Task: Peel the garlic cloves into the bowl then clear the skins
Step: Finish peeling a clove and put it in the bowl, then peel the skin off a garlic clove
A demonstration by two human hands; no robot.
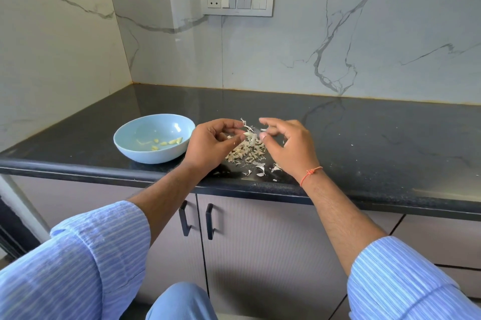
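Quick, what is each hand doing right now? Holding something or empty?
Left hand: fingers curled, pinching a small pale garlic clove above the skins.
Right hand: fingers curled, thumb and fingertips at the same clove; whether it grips cannot be told.

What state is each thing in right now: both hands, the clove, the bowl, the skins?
left hand: fingers curled, pinching a garlic clove
garlic clove: held above the counter between both hands, partly peeled
right hand: fingertips at the clove, pulling skin
blue bowl: upright on the counter, a few peeled cloves inside
skin pile: loose on the black counter, not cleared
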